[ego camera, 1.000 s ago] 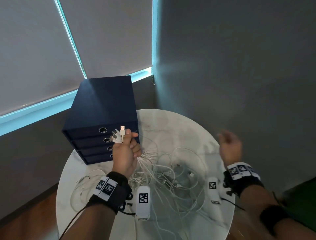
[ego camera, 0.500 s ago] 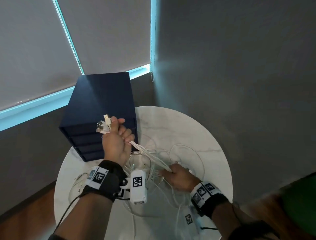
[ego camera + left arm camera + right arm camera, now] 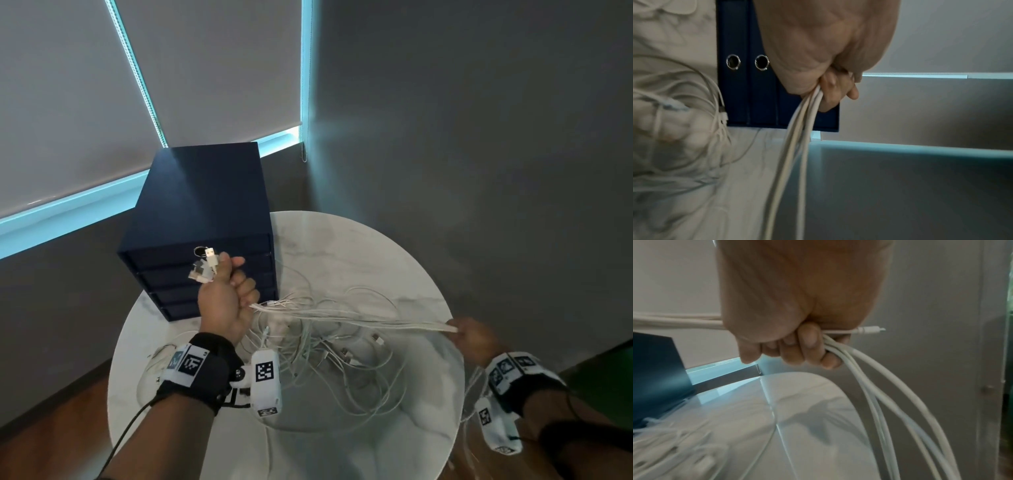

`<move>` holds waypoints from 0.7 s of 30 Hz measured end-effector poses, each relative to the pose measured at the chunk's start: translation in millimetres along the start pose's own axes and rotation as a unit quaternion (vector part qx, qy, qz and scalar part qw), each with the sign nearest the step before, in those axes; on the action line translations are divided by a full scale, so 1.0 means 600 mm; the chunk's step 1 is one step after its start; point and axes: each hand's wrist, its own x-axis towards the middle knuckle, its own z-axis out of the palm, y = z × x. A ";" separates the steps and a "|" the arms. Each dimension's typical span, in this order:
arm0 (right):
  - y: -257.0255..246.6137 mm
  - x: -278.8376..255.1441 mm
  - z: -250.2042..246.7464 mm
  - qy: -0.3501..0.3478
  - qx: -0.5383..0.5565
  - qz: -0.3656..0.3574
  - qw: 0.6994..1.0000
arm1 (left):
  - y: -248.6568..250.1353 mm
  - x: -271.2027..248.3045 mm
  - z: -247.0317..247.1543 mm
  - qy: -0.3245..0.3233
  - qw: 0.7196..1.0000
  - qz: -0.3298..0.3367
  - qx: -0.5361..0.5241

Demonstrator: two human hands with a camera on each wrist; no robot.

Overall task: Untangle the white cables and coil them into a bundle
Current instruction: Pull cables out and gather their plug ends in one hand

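Seen from the head camera above a round white marble table (image 3: 359, 240): left hand (image 3: 224, 301) raised in a fist before the dark blue drawer box (image 3: 205, 205), fingers wrapped tight around a gathered handful of white cables (image 3: 352, 317), with several USB plugs (image 3: 205, 265) sticking up past the thumb. Stretched nearly level across the tabletop, from that fist to the right hand (image 3: 474, 339) out at the table's right edge. Held taut between the two, clear of the surface.

From the left wrist camera: three or so strands leaving the curled fingers (image 3: 835, 91) and running down the frame, drawer box with its round metal pulls (image 3: 761, 62) behind.

From the right wrist camera: right hand (image 3: 797, 308) clenched around the same bunch, fingers (image 3: 809, 344) folded under it, one small connector tip (image 3: 871, 330) poking out sideways, loose ends arcing downward beyond the table rim.

Left on the marble below the taut run: a slack tangle of remaining cables (image 3: 329, 356) and plugs.
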 end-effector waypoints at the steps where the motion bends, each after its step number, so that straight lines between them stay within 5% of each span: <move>1: 0.003 0.004 -0.015 0.015 -0.009 0.018 1.000 | -0.009 -0.004 -0.003 -0.005 1.000 -0.012 0.019; 6: -0.004 0.019 -0.027 0.054 -0.108 0.083 0.989 | -0.054 -0.024 0.000 -0.042 0.993 -0.027 0.105; 11: -0.041 0.033 0.022 -0.121 -0.173 0.102 0.972 | -0.085 -0.026 -0.001 -0.056 0.981 -0.021 0.182; 14: -0.116 0.031 0.023 -0.142 -0.116 0.008 0.983 | -0.105 -0.026 0.002 -0.068 0.978 -0.046 0.194; 16: -0.184 0.023 0.029 -0.112 0.027 -0.107 0.988 | -0.113 -0.031 0.008 -0.081 0.975 -0.063 0.197; 18: -0.261 0.003 0.035 -0.078 0.202 -0.192 0.957 | -0.119 -0.041 0.016 -0.107 0.969 -0.070 0.210; 21: -0.358 -0.022 0.044 -0.061 0.267 -0.268 0.924 | -0.122 -0.060 0.026 -0.149 0.952 -0.042 0.264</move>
